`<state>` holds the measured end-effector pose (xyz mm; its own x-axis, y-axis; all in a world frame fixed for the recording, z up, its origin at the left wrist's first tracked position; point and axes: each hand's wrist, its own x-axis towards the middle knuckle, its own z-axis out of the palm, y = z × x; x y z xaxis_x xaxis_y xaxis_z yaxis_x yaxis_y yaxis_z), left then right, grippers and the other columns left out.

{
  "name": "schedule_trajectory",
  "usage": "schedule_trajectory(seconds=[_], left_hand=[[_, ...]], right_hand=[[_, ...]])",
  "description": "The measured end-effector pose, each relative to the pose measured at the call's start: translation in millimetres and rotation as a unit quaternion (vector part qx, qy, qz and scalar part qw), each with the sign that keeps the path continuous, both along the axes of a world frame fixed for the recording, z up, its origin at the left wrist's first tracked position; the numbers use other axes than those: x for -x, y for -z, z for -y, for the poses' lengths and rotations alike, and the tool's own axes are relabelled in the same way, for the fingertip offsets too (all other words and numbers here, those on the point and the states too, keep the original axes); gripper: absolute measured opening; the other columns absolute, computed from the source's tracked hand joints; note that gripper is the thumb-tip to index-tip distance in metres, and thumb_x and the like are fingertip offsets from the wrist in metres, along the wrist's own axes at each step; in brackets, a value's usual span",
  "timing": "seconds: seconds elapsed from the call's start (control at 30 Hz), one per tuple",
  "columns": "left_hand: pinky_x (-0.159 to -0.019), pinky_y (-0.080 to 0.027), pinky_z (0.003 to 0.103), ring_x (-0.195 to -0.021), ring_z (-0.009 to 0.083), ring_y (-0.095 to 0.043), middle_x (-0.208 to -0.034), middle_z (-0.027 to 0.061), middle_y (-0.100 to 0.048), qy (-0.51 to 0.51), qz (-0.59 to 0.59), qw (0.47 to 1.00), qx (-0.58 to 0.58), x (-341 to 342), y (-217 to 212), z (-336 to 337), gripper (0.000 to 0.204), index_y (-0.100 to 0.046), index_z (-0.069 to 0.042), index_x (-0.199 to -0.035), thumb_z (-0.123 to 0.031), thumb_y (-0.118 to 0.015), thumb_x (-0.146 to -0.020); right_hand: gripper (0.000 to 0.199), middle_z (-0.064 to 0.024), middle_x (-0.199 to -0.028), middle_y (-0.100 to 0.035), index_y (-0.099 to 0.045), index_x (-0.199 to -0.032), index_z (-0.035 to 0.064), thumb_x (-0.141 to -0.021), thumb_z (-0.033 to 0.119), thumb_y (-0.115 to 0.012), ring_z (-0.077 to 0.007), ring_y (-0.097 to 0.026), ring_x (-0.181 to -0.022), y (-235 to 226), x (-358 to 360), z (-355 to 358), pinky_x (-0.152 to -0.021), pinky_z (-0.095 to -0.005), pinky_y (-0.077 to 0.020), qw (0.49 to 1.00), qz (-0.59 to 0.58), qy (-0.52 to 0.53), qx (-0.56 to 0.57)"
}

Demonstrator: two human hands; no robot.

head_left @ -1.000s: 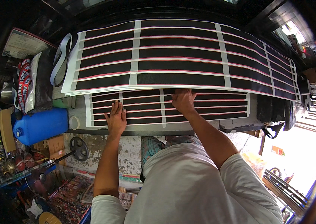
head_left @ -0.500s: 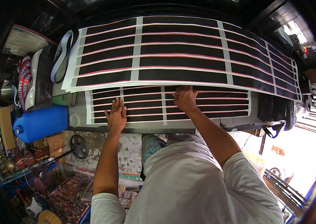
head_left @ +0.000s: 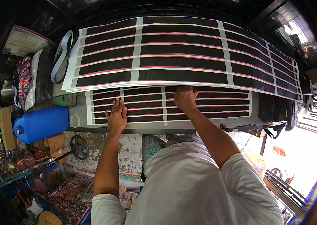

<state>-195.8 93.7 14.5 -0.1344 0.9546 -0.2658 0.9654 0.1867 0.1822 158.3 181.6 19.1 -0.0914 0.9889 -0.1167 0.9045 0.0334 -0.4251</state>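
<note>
A white sheet printed with black panels and thin red lines (head_left: 143, 108) lies on the grey worktable (head_left: 237, 122). My left hand (head_left: 117, 118) rests palm down on its left part, fingers stretched out. On the same sheet, right of the middle, my right hand (head_left: 185, 100) has its fingers curled in; its fingertips come to the front edge of the upper sheets, and whatever they may hold is hidden. Those larger sheets of the same pattern (head_left: 182, 56) lie stacked beyond, overhanging the far edge of the lower sheet.
At the left stand a blue jerrycan (head_left: 42, 123), a roll of pale tape (head_left: 75, 120) and a looped white strap (head_left: 59, 62). Red lettered ribbon (head_left: 24, 82) hangs behind. A black handwheel (head_left: 79, 147) is below the table edge. A black bag (head_left: 272, 109) sits at the right end.
</note>
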Motion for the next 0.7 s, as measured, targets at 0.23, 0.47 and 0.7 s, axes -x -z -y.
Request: schedule_trajectory(seconds=[0.23,0.47,0.7], left_hand=[[-0.128,-0.017,0.078,-0.166,0.0228,-0.029,-0.179,-0.0034,-0.034,0.001,0.012,1.0,-0.008,0.5,0.5,0.3,0.052,-0.047,-0.027,-0.167,-0.044,-0.043,-0.118],[-0.127,-0.017,0.08,-0.166,0.0231,-0.028,-0.179,-0.004,-0.034,-0.001,0.015,1.0,-0.007,2.1,3.5,0.5,0.052,-0.047,-0.028,-0.167,-0.044,-0.043,-0.118],[-0.127,-0.017,0.081,-0.166,0.0225,-0.028,-0.179,-0.0047,-0.033,-0.005,0.01,1.0,-0.007,0.3,1.9,1.4,0.051,-0.047,-0.028,-0.167,-0.044,-0.042,-0.118]], right_hand=[[0.022,-0.0143,-0.113,-0.073,-0.078,-0.102,0.0065,-0.088,0.023,-0.08,-0.0374,-0.063,-0.119,7.5,-3.2,2.2,-0.094,-0.0663,-0.042,0.997,-0.009,-0.012,-0.074],[0.016,-0.0128,-0.104,-0.074,-0.077,-0.094,0.0066,-0.088,0.021,-0.079,-0.0362,-0.067,-0.11,6.4,-5.1,3.5,-0.087,-0.0637,-0.0442,0.994,-0.014,-0.029,-0.104],[0.018,-0.0138,-0.105,-0.074,-0.077,-0.095,0.0056,-0.088,0.022,-0.079,-0.0363,-0.068,-0.11,11.5,-3.2,6.0,-0.087,-0.0643,-0.044,0.987,-0.003,-0.018,-0.162]])
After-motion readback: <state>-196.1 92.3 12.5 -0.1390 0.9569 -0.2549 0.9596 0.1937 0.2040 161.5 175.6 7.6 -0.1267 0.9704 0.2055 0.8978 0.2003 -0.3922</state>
